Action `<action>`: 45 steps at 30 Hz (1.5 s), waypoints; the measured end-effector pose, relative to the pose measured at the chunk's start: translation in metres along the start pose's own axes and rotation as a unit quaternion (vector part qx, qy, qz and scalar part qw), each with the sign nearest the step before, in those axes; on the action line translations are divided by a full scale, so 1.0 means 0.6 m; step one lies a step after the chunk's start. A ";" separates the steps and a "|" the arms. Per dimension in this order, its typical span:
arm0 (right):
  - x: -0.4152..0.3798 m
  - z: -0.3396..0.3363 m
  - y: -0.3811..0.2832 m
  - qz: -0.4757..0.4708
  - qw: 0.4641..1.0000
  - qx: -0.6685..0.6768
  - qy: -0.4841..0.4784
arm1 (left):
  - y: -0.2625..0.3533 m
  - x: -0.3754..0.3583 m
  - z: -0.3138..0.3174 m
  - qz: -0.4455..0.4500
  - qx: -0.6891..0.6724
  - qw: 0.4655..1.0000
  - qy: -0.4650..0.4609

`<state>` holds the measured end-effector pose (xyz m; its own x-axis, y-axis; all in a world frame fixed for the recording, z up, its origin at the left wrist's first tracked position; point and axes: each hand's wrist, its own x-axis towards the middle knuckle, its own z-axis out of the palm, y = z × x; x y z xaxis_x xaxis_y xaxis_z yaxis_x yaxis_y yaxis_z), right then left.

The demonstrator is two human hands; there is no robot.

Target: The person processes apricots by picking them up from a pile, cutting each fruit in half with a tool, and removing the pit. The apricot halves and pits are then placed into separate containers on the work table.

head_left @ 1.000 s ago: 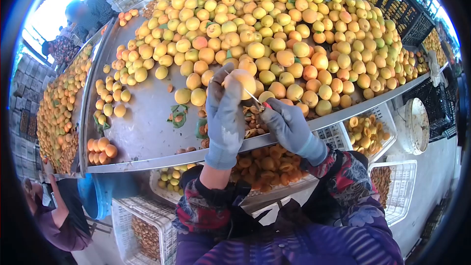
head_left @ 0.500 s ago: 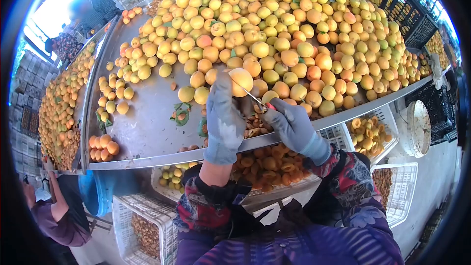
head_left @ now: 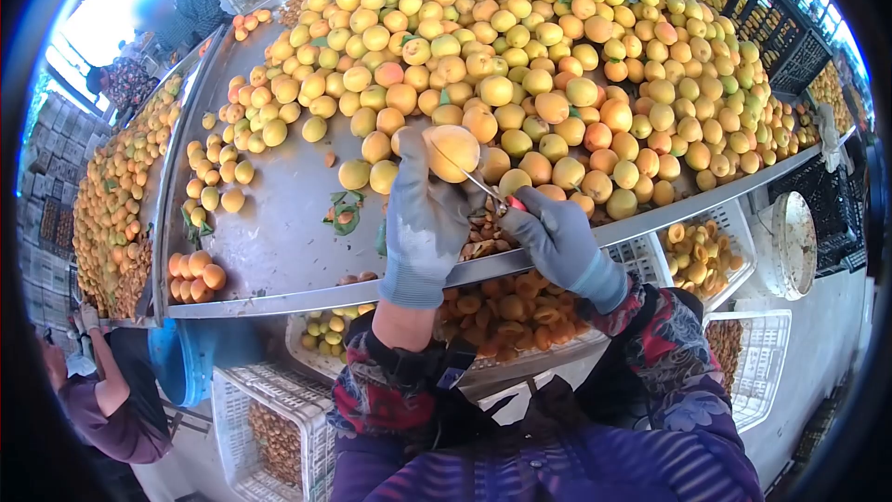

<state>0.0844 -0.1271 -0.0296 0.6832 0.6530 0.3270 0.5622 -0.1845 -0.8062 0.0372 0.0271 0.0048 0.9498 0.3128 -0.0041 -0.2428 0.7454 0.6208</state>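
My left hand [head_left: 420, 228], in a grey glove, is closed around a yellow-orange apricot [head_left: 453, 151] above the metal table's front edge. My right hand [head_left: 560, 240], also gloved, grips a small knife [head_left: 512, 204] by its red handle. The thin blade points up and left, with its tip at the apricot's right side. Just below the fruit, apricot pits [head_left: 485, 238] lie on the table. Behind both hands spreads a large heap of whole apricots [head_left: 520, 56].
Under the table edge, a crate holds halved apricots [head_left: 511, 311]. White crates [head_left: 316, 451] stand at the lower left and right, near a blue bucket [head_left: 177, 363] and a white bucket [head_left: 793, 244]. A black crate [head_left: 776, 28] sits at the back right. Another person [head_left: 111, 400] works at the left.
My left hand has turned slightly, with its thumb side now lower along the apricot, and the fruit has shifted a little left. My right hand with the knife has barely moved.
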 end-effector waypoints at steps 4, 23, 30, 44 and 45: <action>0.000 0.000 -0.003 -0.020 0.999 -0.028 0.029 | 0.000 -0.005 -0.018 0.033 0.098 0.994 0.035; 0.023 -0.044 -0.031 0.071 0.960 0.271 0.022 | -0.019 -0.013 -0.010 0.078 0.262 0.962 -0.025; 0.019 -0.021 -0.027 0.066 0.956 0.279 0.053 | -0.063 -0.033 0.006 0.148 0.396 0.905 -0.053; 0.006 -0.071 -0.038 0.076 0.922 0.379 -0.037 | -0.038 -0.020 -0.008 -0.246 0.004 0.963 0.109; 0.006 -0.090 -0.040 0.100 0.913 0.386 -0.092 | -0.046 -0.013 -0.032 -0.230 -0.071 0.970 0.028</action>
<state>0.0985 -0.1600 0.0176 0.6066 0.7882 0.1039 -0.1091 0.2120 -0.9712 0.0326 0.0155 -0.0270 0.9526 -0.0433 -0.3011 0.1759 0.8859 0.4291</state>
